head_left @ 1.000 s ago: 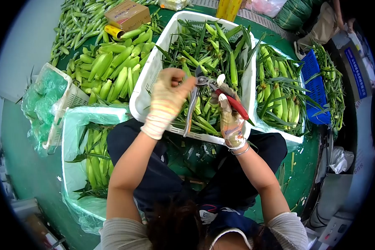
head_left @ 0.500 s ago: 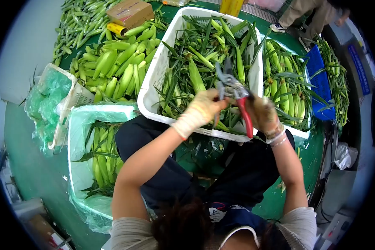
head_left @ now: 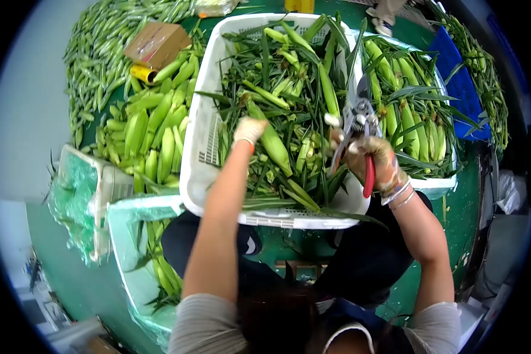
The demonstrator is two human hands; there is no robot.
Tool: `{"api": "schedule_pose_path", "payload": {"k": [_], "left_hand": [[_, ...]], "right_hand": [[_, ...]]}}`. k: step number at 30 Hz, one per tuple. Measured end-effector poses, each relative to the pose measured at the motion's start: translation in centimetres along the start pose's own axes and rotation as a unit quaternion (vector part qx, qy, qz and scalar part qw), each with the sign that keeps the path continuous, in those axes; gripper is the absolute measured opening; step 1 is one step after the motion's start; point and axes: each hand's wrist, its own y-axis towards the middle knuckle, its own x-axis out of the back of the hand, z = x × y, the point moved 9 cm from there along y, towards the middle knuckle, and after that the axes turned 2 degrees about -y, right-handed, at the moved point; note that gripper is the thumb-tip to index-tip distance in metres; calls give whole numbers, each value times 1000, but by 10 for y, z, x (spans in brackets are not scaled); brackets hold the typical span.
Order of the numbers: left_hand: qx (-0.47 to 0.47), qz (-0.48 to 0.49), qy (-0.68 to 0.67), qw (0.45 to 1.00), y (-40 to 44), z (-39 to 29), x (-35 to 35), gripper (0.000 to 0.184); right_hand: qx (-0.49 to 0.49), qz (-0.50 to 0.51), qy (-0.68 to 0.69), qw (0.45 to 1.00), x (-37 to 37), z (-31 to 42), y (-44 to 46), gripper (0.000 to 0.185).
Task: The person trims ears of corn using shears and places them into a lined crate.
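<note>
A green ear of corn in its husk lies slanted over the leaves in the white crate. My gloved left hand is closed against its upper left side, the fingers partly hidden. On the right of the crate, my gloved right hand grips pruning shears with a red handle, blades pointing up and standing apart. Under both hands the crate is full of cut leaves and husk pieces.
A foam box of corn stands at the right, beside a blue crate. Heaped corn, a cardboard box and a plastic-lined box are on the left. Another person's shoe shows at the top.
My left hand has moved left, away from the shears, to the ear of corn. The right hand and shears have shifted slightly right and up. The camera view has also shifted.
</note>
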Motion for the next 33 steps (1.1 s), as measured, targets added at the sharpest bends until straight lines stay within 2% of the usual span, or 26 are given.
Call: {"api": "schedule_pose_path", "payload": {"k": [1,3,5,6,7,9,10,11,12,13,14,15,17,19,23,25,26,27,29,30,31,33], "left_hand": [[43,-5,-74,996,8,14,-21,52],[124,-111,-143,976,3,22,-30,54],[167,-136,-153,964,0,20,-24,52],[132,-119,-177,968,25,31,-29,53],[31,-122,-313,941,12,13,-11,50],[-52,-178,-432,883,-21,-11,49,36],[-107,-146,-498,848,-39,-27,73,36],[-97,-138,-535,828,-56,-37,99,41],[-64,-133,-581,800,-89,-57,125,50],[-30,-155,-599,785,-106,-58,146,45],[-40,-182,-641,744,-125,-65,163,43],[-50,-206,-682,700,-141,-66,174,40],[-66,-212,-684,695,-157,-60,185,41],[-13,-226,-686,691,-179,-49,174,41],[9,-230,-708,668,-184,-28,145,48],[13,-236,-707,667,-194,-28,138,49],[13,-245,-704,667,-199,-28,138,50],[13,-243,-703,668,-190,-23,133,50],[-106,-362,-607,699,-177,-16,149,48],[-127,-390,-591,695,-188,-24,153,47],[-123,-389,-589,698,-193,-29,156,47],[-60,-407,-557,722,-199,-32,161,50]], "right_hand": [[-34,-31,-28,999,21,-14,2,59],[-51,-94,-143,984,31,-27,-4,53],[-17,-136,-210,968,12,-21,-10,20],[-85,-131,-281,947,14,-21,-15,26],[-86,-130,-276,948,16,-21,-18,26],[61,-43,-298,952,3,-10,-13,30],[77,30,-326,942,9,-26,-3,39],[21,0,-379,925,17,-42,-2,47],[19,28,-379,925,2,-53,-5,51],[18,57,-381,923,-15,-65,-8,55],[26,45,-439,897,-15,-81,-6,61],[-43,14,-491,870,-27,-85,-12,65],[-11,-8,-475,880,-23,-108,-1,69],[85,-40,-522,847,-54,-78,-9,69],[116,-124,-495,852,-60,-58,-5,75],[101,-113,-410,900,-53,-60,2,78],[109,-67,-319,939,-37,-80,24,79],[101,-75,-271,954,-39,-81,24,65],[-35,-73,-96,992,-65,-75,18,43],[-11,22,34,999,-66,-75,30,25],[12,9,20,1000,-66,-69,31,23],[-50,-22,-127,990,-62,-75,35,19]]}}
